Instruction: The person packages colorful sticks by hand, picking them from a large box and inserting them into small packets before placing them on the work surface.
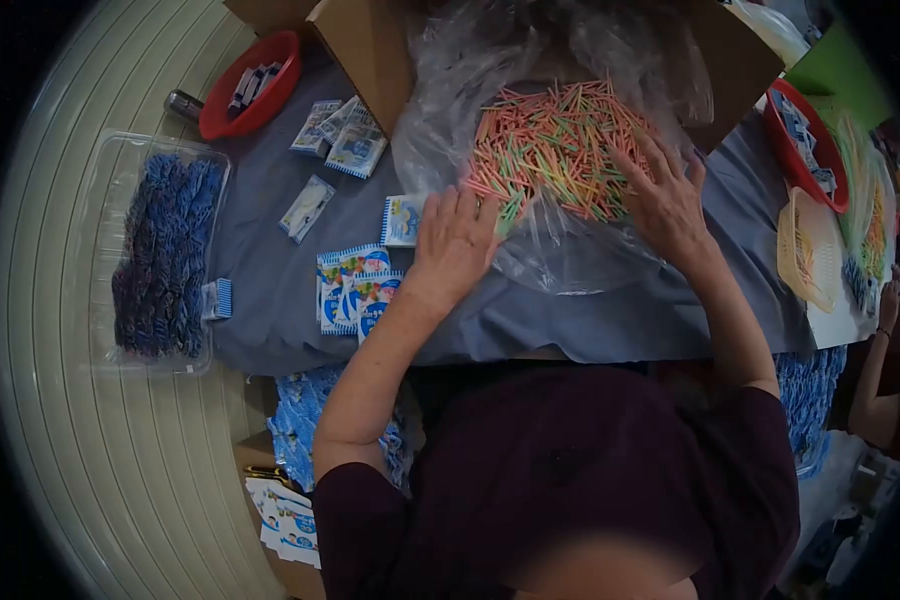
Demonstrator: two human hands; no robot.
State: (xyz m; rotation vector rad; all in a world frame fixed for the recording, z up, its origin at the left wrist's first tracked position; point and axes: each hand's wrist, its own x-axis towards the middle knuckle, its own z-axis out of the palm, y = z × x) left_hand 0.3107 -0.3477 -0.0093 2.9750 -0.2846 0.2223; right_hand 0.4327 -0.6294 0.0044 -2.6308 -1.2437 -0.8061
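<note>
A heap of thin pink, green and yellow sticks (560, 145) lies on a clear plastic bag (560, 265) that spills out of a cardboard box. At the heap's lower left edge, my left hand (457, 243) rests with fingers stretched out, palm down. Beside it, partly covered by that hand, is a blue and white packet (400, 221). My right hand (667, 205) lies over the right side of the heap, its fingers spread and touching the sticks. No object shows in either grasp, though what is under the palms is hidden.
Printed packets (355, 285) and a small sachet (307, 208) lie left on the grey cloth. Red bowls (288, 75) stand at both sides. A clear tray (100, 250) of dark blue pieces is far left; a cream basket (792, 262) is right. Another person's arm (875, 385) shows far right.
</note>
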